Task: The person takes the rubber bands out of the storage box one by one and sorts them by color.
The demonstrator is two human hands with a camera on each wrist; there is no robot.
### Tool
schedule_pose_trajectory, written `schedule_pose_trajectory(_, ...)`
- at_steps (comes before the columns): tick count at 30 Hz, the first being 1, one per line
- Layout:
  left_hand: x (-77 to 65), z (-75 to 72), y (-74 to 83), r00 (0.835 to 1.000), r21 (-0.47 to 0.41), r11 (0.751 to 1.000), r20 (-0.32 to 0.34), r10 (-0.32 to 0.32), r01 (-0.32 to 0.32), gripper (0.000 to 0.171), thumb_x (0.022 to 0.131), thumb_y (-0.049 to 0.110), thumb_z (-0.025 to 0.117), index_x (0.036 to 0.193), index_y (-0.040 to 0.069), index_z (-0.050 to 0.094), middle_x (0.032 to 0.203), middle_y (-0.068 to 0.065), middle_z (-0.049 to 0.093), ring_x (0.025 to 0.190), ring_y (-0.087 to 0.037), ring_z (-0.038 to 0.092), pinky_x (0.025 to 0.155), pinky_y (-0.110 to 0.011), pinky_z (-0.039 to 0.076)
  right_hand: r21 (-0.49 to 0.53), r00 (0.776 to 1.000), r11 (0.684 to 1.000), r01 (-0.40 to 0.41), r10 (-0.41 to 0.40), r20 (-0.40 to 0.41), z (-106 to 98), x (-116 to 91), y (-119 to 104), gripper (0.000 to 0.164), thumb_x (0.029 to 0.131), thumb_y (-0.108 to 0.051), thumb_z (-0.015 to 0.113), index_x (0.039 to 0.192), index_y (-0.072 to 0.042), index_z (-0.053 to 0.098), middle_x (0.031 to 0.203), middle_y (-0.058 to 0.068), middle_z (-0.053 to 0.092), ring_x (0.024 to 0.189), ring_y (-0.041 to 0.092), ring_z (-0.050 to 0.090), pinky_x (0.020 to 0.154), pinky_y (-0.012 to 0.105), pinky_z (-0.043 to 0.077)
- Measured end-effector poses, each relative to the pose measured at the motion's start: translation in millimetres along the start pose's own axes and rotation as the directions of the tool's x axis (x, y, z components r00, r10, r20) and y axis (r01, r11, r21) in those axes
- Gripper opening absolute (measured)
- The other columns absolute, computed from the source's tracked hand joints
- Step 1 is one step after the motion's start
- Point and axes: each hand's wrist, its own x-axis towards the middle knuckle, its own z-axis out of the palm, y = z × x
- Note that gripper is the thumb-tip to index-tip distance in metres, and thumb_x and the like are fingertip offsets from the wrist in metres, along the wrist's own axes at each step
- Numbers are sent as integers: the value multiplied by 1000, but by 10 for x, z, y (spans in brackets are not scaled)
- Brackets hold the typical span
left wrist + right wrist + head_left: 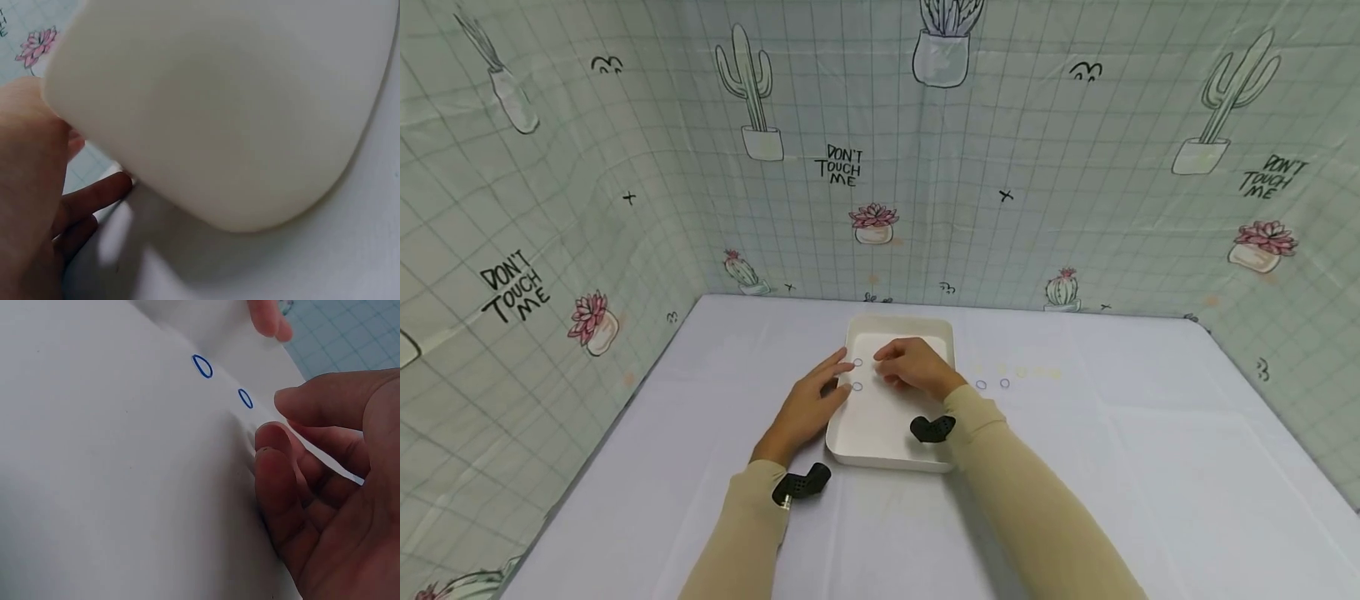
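Note:
A white rectangular tray (891, 425) lies on the table, with two small blue rings (857, 387) inside along its left side. At the tray's left rim, my left hand (808, 407) rests with its fingers extended, the tips reaching over the edge. The left wrist view shows the tray's pale outer wall (212, 125) beside that hand. Over the tray's upper part hovers my right hand (913, 367), its fingers loosely bent. In the right wrist view a gap parts the thumb (319, 403) from the fingertips, and nothing shows between them; the blue rings (202, 366) lie close by.
Right of the tray, two more blue rings (1004, 382) lie on the white table (1135, 450). Behind them is a row of several faint yellow rings (1021, 372). Patterned cloth (820, 92) hangs behind the table and along both sides.

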Motion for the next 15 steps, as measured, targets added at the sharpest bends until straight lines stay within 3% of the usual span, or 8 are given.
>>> schedule_pose_trajectory(8,-18,-43,24,998,-40,999,66,-12,14,48,97,30,65,143,18,57,158,21,32,147,-14,28,120,-46,22,-49,999,998,31,-30,21,-1,-39,-2,22,91,-10,69,112,-5,72,89,5,68,75,17,62,61,26,54)
schedule_pose_trajectory(15,-19,-33,20,996,-11,999,82,-29,30,53,96,36,68,144,19,56,159,21,29,148,-15,26,120,-49,21,-121,997,990,66,-62,40,7,-43,16,22,90,-11,67,111,-8,72,88,4,67,72,17,60,60,27,53)
